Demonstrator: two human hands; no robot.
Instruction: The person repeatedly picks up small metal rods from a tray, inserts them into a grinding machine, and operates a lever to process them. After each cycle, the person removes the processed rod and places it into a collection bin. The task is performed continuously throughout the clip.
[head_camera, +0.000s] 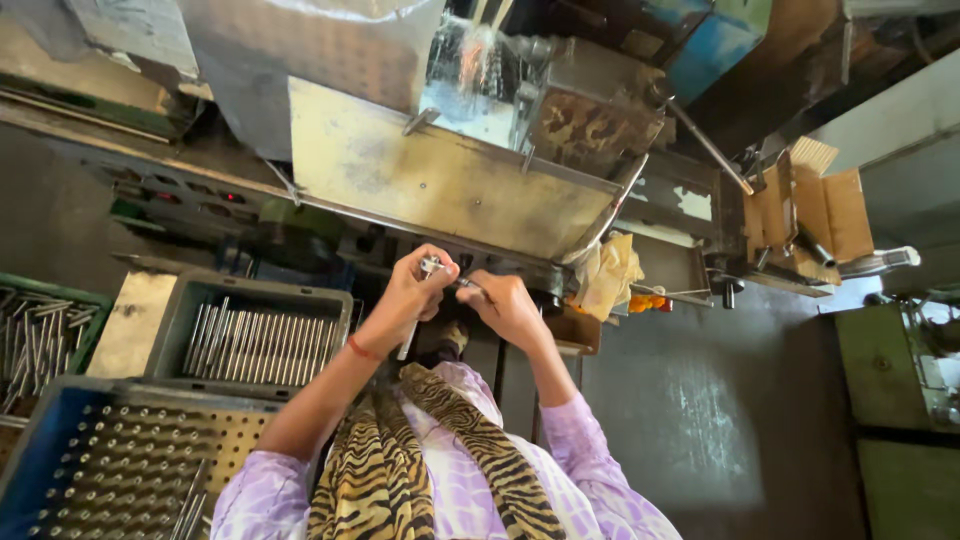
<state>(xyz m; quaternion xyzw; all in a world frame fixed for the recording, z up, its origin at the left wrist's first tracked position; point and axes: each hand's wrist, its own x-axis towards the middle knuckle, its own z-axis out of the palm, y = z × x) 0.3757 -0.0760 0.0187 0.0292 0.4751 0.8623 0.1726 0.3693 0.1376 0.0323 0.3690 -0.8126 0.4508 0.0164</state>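
Beside the hands: grey tray (170, 322) of metal rods (255, 345) | blue crate (40, 455), pegged rods | both hands' fingers (425, 285) pinching thin rod (408, 340)

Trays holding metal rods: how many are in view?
3, all to the person's left: a green tray at the frame edge, a grey tray beside it, and a blue tray with a perforated rack nearest the camera. Others may lie outside the frame.

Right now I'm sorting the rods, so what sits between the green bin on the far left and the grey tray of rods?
Head view: a flat metal plate lies between the green bin and the grey tray.
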